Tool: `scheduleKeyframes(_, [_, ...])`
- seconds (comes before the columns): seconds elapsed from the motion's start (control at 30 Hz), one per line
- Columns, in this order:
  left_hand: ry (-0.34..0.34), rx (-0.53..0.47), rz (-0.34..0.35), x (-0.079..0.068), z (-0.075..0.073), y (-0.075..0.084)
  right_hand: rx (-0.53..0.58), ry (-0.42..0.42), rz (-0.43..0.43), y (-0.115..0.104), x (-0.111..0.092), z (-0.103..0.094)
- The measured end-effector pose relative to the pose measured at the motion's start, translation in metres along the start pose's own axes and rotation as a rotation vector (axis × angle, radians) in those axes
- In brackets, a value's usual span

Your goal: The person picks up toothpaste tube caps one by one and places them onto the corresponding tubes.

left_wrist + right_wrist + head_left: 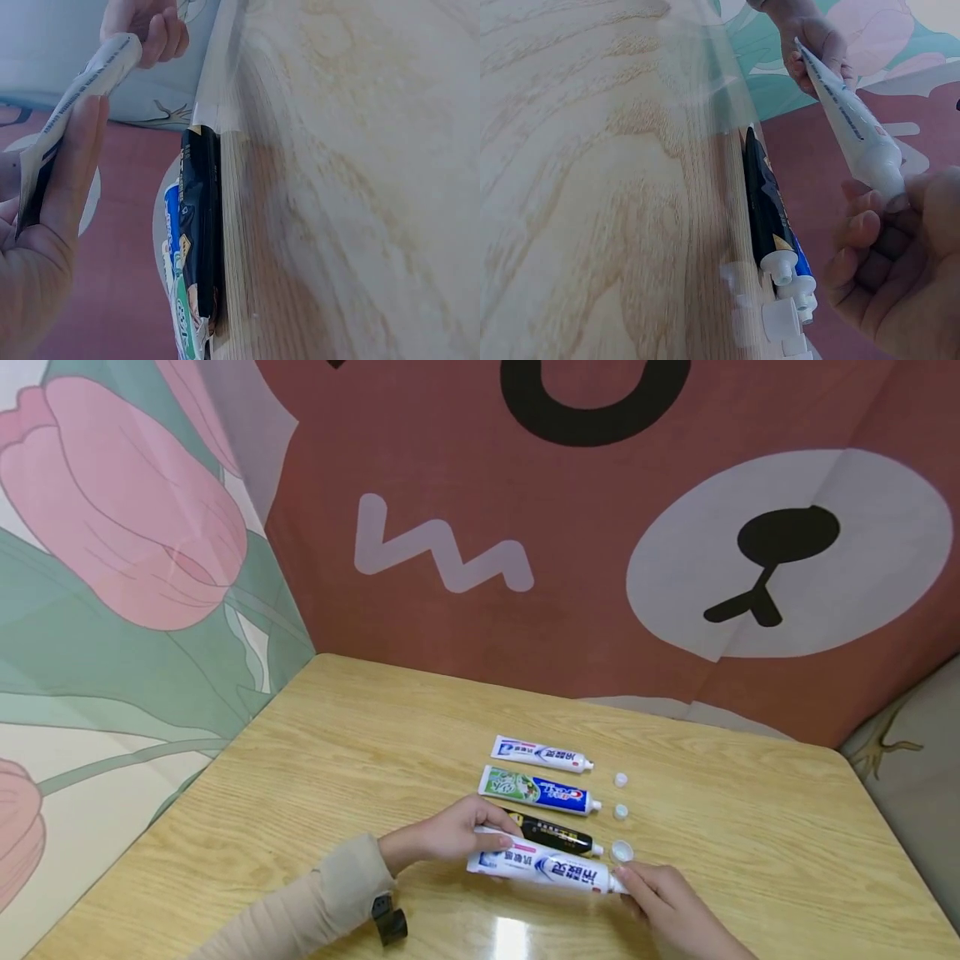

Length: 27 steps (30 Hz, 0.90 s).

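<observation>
My left hand grips a white and blue toothpaste tube by its flat end, thumb on top. My right hand pinches the white cap end of the same tube between thumb and fingers. The tube is raised above the table, its cap end pointing right. Just behind it lies a black toothpaste tube, partly covered by the left hand and the held tube. Farther back are a green and blue toothpaste tube and a smaller white toothpaste tube, both with bare nozzles facing right.
On the wooden table, a large white cap and two small ones, the nearer cap and the farther cap, line up right of the nozzles. Printed cloth hangs behind the table. A black strap hangs by the left sleeve.
</observation>
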<state>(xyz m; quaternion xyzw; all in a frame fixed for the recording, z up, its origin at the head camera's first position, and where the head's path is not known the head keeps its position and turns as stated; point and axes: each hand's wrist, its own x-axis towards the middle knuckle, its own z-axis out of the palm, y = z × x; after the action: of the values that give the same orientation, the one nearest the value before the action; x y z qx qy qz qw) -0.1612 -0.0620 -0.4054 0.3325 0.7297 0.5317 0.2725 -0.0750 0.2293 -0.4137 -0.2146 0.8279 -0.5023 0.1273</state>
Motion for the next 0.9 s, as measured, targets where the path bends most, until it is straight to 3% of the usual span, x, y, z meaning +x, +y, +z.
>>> scheduleKeyframes(0.2, [0.007,-0.064,-0.012,0.000,-0.001,0.000,0.135,0.103,-0.106,0.001,-0.007,-0.001])
scheduleKeyframes(0.47, [-0.001,-0.173,-0.019,0.000,0.002,-0.001,0.317,0.049,-0.244,0.003,-0.008,0.001])
scheduleKeyframes(0.5, [-0.001,-0.183,-0.017,0.000,0.002,-0.001,0.304,0.054,-0.258,0.003,-0.008,0.001])
scheduleKeyframes(0.73, [-0.010,-0.219,0.010,-0.001,0.004,-0.003,0.084,0.159,-0.113,0.000,-0.012,0.001])
scheduleKeyframes(0.9, [-0.015,-0.223,0.022,-0.001,0.005,-0.002,0.196,0.113,-0.167,0.002,-0.011,0.002])
